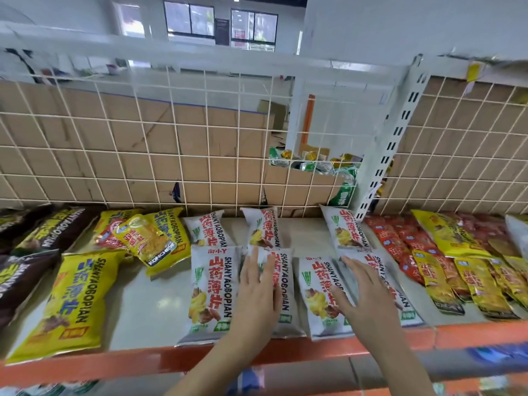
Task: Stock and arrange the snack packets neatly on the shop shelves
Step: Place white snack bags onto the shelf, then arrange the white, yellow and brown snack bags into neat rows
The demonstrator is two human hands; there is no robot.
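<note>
Several white snack packets with red lettering lie flat on the shelf (148,304) in two rows. My left hand (257,290) rests with straight fingers on a front-row white packet (281,281), beside another front packet (213,292). My right hand (363,292) lies flat, fingers spread, across two front white packets, one (317,287) to its left and one (385,270) under its fingers. Three more white packets lie behind, among them one (347,228) at the back right. Neither hand grips anything.
Yellow packets (68,304) and dark brown packets (25,270) lie to the left; red and yellow sachets (445,261) fill the right. A white wire grid (171,144) backs the shelf, with cardboard behind. The orange shelf edge (314,352) runs along the front.
</note>
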